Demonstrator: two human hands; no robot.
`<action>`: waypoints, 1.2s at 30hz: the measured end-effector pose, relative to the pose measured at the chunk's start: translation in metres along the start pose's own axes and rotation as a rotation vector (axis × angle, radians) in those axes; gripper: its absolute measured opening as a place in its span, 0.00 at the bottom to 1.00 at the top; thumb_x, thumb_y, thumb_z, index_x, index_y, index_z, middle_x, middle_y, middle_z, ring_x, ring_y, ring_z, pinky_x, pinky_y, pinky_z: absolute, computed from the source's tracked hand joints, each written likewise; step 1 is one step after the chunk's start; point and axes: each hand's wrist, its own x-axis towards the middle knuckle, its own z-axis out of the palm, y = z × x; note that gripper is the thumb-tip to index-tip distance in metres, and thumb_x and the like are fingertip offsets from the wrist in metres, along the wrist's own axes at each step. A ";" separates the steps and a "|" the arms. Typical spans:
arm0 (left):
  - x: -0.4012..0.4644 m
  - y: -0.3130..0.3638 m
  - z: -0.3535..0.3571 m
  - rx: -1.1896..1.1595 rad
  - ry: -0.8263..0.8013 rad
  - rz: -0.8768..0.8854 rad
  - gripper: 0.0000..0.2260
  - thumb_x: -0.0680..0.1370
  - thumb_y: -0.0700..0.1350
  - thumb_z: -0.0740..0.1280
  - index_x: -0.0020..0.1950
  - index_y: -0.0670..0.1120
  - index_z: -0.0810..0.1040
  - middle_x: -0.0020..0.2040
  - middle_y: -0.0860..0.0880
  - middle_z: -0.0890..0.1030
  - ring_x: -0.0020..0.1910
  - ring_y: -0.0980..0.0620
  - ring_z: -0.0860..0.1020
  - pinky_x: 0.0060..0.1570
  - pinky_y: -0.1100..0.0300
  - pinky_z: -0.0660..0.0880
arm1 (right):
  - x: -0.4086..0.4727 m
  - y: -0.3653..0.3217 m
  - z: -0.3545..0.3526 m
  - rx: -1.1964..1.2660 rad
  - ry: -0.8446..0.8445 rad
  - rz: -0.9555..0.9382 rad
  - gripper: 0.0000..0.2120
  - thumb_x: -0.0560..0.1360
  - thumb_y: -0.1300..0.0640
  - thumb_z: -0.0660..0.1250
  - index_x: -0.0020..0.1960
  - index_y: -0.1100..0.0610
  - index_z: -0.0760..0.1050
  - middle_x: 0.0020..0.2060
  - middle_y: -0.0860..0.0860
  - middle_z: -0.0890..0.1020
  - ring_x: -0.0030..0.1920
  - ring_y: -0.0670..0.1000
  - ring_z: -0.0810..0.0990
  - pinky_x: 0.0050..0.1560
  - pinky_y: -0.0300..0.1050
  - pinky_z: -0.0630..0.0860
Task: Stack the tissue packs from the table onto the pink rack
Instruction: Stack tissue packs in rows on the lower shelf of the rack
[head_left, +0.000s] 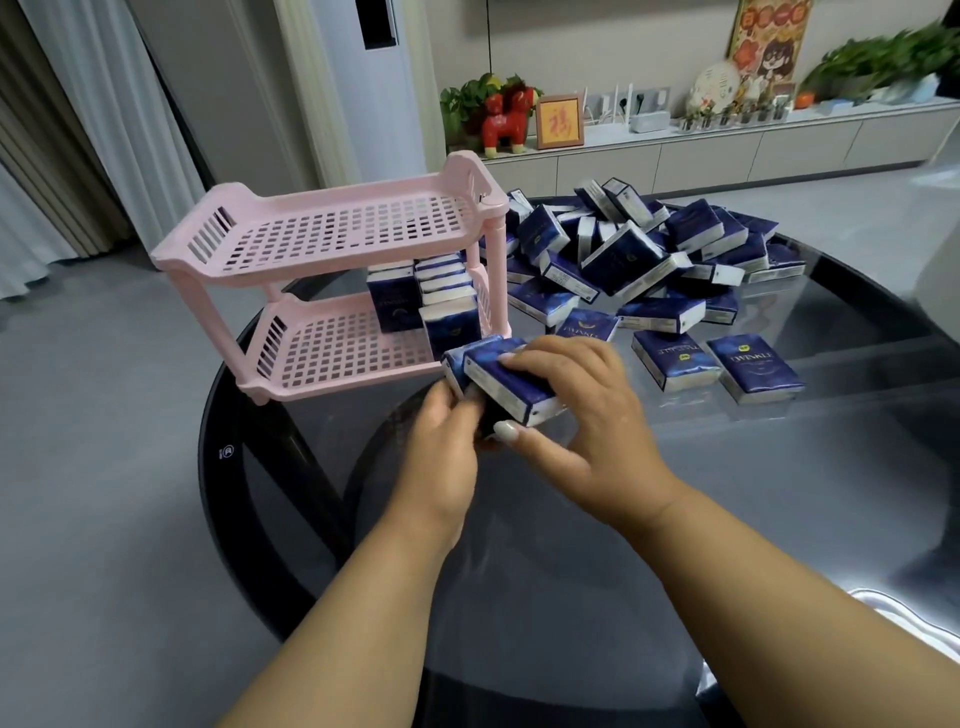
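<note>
Dark blue tissue packs (506, 379), white-edged, clasped in both hands

Home living room. Long white sideboard (727, 156) along back wall: on it red horse figurine (506, 124), framed calligraphy (559, 121), potted plants (878, 57). Left of sideboard: standing air conditioner (374, 88), then curtains (67, 130). In front: round glass table (571, 519).

A round dark glass table (571, 545) bears a pink rack (332, 291) and a heap of blue tissue packs (644, 265).
</note>
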 end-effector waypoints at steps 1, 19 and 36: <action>0.000 0.001 -0.002 -0.073 -0.027 -0.006 0.14 0.84 0.49 0.55 0.61 0.49 0.78 0.55 0.47 0.84 0.56 0.50 0.81 0.53 0.56 0.77 | -0.002 -0.001 0.000 0.020 -0.053 0.008 0.23 0.74 0.41 0.63 0.62 0.55 0.75 0.59 0.46 0.74 0.61 0.50 0.70 0.65 0.38 0.62; 0.007 -0.009 -0.011 0.330 0.126 0.117 0.24 0.62 0.60 0.76 0.57 0.59 0.77 0.58 0.53 0.81 0.57 0.55 0.80 0.57 0.51 0.78 | 0.004 0.050 -0.021 -0.674 -0.089 0.972 0.19 0.73 0.50 0.63 0.62 0.55 0.67 0.60 0.61 0.71 0.61 0.62 0.65 0.59 0.54 0.61; 0.078 0.035 -0.102 0.527 0.219 0.142 0.22 0.73 0.43 0.75 0.64 0.48 0.74 0.54 0.51 0.81 0.50 0.57 0.79 0.49 0.66 0.75 | 0.007 0.032 -0.015 -0.424 -0.096 0.802 0.22 0.69 0.48 0.67 0.60 0.55 0.69 0.53 0.58 0.72 0.58 0.59 0.67 0.57 0.52 0.66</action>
